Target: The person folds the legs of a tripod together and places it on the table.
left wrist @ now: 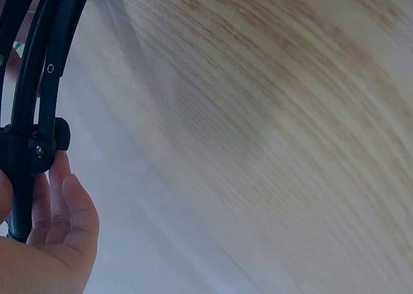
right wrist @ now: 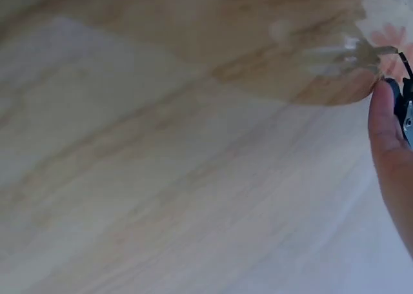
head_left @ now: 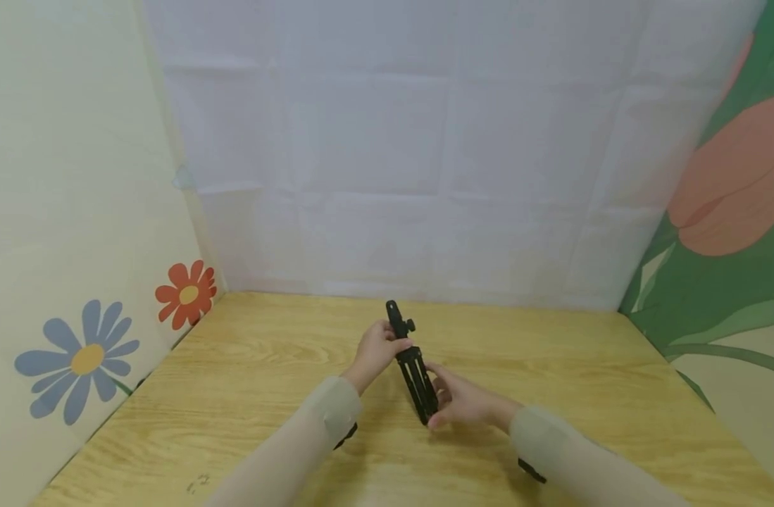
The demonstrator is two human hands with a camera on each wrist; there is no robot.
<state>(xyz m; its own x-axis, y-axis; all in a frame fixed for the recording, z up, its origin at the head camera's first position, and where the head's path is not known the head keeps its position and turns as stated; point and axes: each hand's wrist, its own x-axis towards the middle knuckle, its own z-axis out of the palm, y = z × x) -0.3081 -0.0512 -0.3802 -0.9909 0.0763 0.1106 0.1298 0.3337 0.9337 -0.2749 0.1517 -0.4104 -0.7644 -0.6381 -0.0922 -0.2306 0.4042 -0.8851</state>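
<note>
A small black tripod is held tilted over the wooden table, its legs folded together and pointing down toward me. My left hand grips its column just above the leg joint, the thumb lying across the front. Close up in the left wrist view, the tripod shows hinged legs and a round knob beside the fingers. Around the lower legs, my right hand holds from the right side, thumb near the feet. Only the thumb side of the right hand shows in the right wrist view, against a black part at the edge.
The wood-grain table spreads out under both hands. A creased white sheet hangs behind it. On the left is a pale wall with painted flowers, and a green floral panel stands on the right.
</note>
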